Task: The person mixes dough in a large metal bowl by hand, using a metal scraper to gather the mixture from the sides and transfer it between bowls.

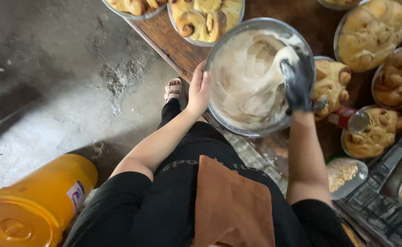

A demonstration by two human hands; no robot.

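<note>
A large metal bowl [215, 58] full of pale creamy icing [242, 82] sits at the edge of a wooden table [173, 43]. My left hand [199, 89] grips the bowl's near rim, bare. My right hand [296, 87], in a black glove, is down inside the bowl with icing stuck to its fingers, pulling a thick strand up from the mass.
Round tins of baked cinnamon rolls [371, 32] crowd the table to the right and at the top [205, 18]. A red can [347, 119] and a small tray of crumbs [345, 176] lie beside the bowl. A yellow lidded bucket [31, 206] stands on the concrete floor at bottom left.
</note>
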